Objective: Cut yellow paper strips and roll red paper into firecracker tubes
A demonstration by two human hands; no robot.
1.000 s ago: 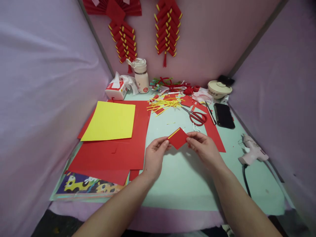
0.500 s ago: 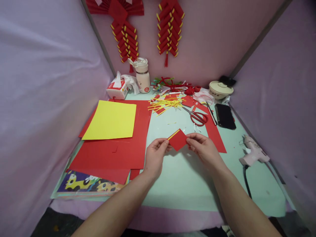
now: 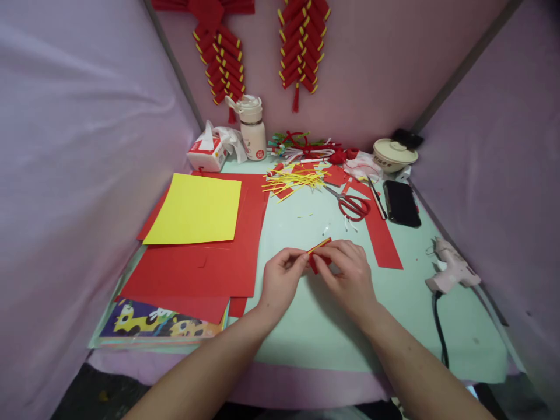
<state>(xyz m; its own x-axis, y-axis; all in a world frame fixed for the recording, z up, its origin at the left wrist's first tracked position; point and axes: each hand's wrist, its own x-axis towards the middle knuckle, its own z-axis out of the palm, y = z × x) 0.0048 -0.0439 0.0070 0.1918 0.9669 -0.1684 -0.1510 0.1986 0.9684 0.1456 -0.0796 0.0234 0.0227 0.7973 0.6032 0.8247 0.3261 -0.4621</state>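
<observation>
Between my hands, above the pale green tabletop, is a small red paper piece (image 3: 314,263) with a yellow strip along its upper edge. My left hand (image 3: 284,273) pinches its left corner between thumb and fingers. My right hand (image 3: 347,269) is closed over its right side, fingers on top and thumb below, hiding much of it. The paper looks bent or curled under those fingers. Beyond the hands lie a heap of thin yellow paper strips (image 3: 293,181) and red-handled scissors (image 3: 353,206), their blades pointing up and left.
At left, a yellow sheet (image 3: 195,210) lies on large red sheets (image 3: 227,274). A glue gun (image 3: 450,268) with a cord rests at right, near a black phone (image 3: 401,203). A white bottle (image 3: 254,137), tissue pack (image 3: 207,153) and lidded bowl (image 3: 394,154) stand at the back.
My right hand has moved left over the red paper, which was held out flat by two corners and now looks bent. My left hand keeps its pinch. The view has shifted slightly.
</observation>
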